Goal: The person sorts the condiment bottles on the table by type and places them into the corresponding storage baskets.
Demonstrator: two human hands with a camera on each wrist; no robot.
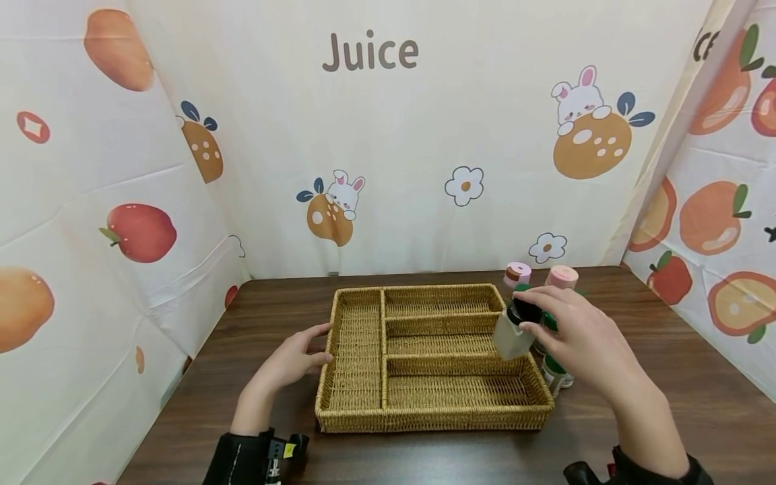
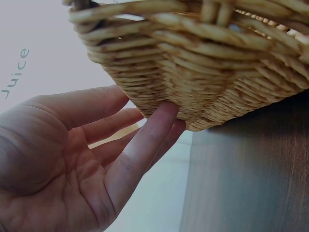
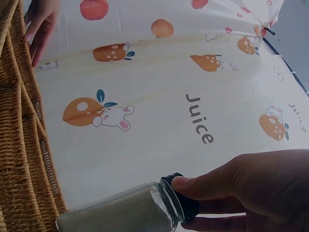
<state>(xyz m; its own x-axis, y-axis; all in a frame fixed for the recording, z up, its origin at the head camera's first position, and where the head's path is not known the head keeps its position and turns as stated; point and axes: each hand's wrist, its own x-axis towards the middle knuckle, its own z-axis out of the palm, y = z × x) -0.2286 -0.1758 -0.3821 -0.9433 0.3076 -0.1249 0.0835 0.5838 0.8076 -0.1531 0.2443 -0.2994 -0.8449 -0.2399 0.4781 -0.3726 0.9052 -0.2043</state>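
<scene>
The right hand (image 1: pixel 585 340) is pinching a jar (image 1: pixel 514 331) by its black cap over the basket (image 1: pixel 354 337) at 3 o'clock — more jars (image 1: pixel 554 370) are crowding just beyond that rim. The left hand (image 1: pixel 297 357), fingers spread, is touching the 9 o'clock wall.

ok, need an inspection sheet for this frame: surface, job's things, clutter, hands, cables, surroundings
Surface: dark wooden table.
Job's things: wicker tray with four empty compartments; clear jar with black cap, held tilted above the tray's right side.
Clutter: jars with pink and green lids beside the tray's right rim.
Hands: left hand rests straight fingers on the tray's left wall; right hand pinches the jar by its cap.
Cables: nothing seen.
Surroundings: fruit-and-rabbit printed backdrop reading "Juice".
</scene>
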